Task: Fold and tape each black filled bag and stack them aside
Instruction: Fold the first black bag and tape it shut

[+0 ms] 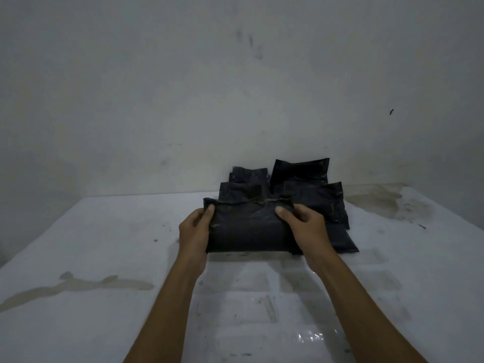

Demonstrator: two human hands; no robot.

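Note:
A black filled bag (248,227) lies on the white table (104,244) just in front of me. My left hand (195,230) grips its left end with the thumb on top. Gripping its right end, my right hand (305,227) presses its thumb near the folded top edge. Behind it several more black bags are piled: a flat one at the right (348,242), another above that (324,200), one upright against the wall (301,171), and smaller ones at the back left (246,184).
A grey wall (235,87) rises directly behind the pile. The table top is stained brown at the far right (379,200) and at the near left (78,284). Shiny transparent strips (306,336) lie on the table between my forearms.

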